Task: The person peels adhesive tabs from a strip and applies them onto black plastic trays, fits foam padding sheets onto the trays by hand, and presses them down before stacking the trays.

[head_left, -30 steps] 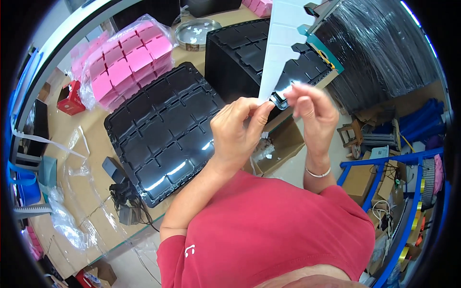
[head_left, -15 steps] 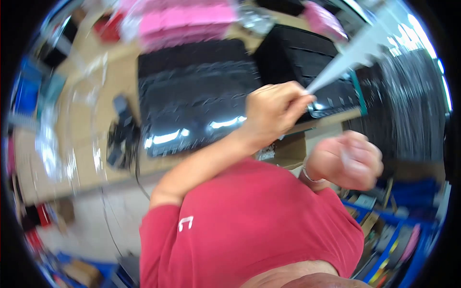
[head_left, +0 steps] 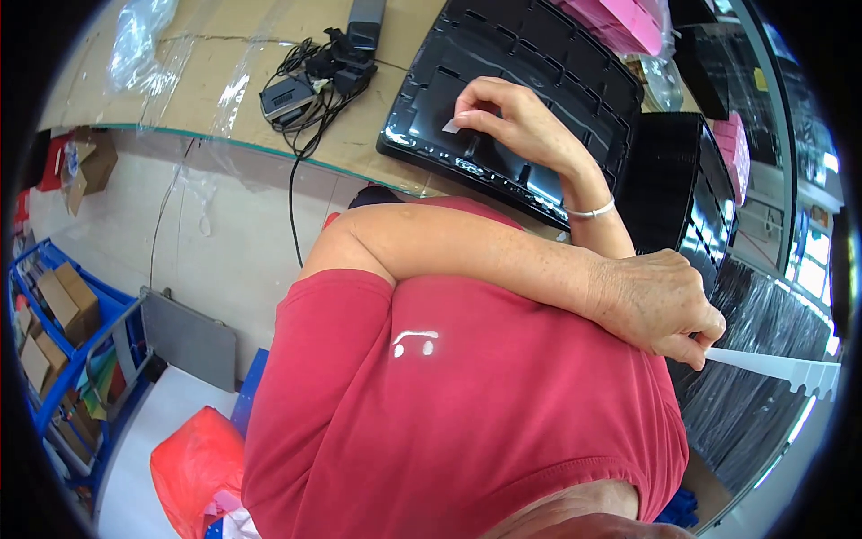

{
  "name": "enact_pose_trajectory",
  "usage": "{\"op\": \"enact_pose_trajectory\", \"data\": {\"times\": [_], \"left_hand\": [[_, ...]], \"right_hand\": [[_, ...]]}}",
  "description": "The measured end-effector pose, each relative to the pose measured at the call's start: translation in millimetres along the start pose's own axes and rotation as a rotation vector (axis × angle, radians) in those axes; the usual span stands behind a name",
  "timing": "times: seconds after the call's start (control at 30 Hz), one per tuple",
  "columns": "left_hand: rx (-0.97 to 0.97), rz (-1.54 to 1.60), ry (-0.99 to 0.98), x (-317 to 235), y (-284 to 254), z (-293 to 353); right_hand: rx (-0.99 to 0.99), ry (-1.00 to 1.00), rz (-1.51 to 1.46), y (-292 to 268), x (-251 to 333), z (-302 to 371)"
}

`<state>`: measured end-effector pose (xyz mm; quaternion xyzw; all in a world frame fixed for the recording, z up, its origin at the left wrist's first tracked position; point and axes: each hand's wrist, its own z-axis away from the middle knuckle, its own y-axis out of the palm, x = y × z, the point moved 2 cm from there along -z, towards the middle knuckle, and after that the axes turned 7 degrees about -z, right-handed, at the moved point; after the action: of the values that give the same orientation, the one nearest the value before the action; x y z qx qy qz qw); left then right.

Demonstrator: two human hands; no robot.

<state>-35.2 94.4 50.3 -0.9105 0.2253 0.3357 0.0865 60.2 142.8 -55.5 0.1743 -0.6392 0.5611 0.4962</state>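
Observation:
My arms are crossed, the left forearm in front of the right. My left hand (head_left: 660,304), on the right side, pinches the end of a white strip (head_left: 768,363) with a notched edge at its far end. Over the black plastic tray (head_left: 539,76), my right hand (head_left: 512,112) wears a bracelet on the wrist and pinches a small white sticker-like piece (head_left: 451,127) between thumb and forefinger. The piece is at or just above the tray's shiny surface; I cannot tell whether it touches. The tray lies tilted in view on the brown-covered table (head_left: 224,94).
Black adapters and a tangle of cables (head_left: 314,85) lie left of the tray. A stack of black trays (head_left: 669,180) stands to its right, with pink packs (head_left: 620,22) behind. Film-wrapped black stacks (head_left: 745,323) stand at the right. A blue cart (head_left: 54,350) and red bag (head_left: 197,458) are lower left.
My view has turned, so the tray appears farther up and right. My left hand has moved right and down with the strip; my right hand has reached across over the tray.

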Motion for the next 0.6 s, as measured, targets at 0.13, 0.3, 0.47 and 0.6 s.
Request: {"op": "enact_pose_trajectory", "data": {"times": [0.13, 0.3, 0.47, 0.6], "left_hand": [[-0.047, -0.034, -0.033, 4.7, -12.3, 2.7], [-0.129, -0.102, -0.046, 10.9, -21.7, 1.4], [-0.11, -0.087, -0.067, 18.1, -19.6, -1.2], [-0.101, -0.066, -0.059, 19.3, -18.0, -1.4]], "right_hand": [[0.073, -0.043, 0.193, 15.9, -12.2, -17.2], [-0.074, -0.13, 0.348, 26.0, -18.2, -15.8], [-0.207, -0.077, 0.239, 31.0, -24.9, -7.8], [-0.115, 0.066, 0.114, 26.4, -25.7, -9.8]]}}
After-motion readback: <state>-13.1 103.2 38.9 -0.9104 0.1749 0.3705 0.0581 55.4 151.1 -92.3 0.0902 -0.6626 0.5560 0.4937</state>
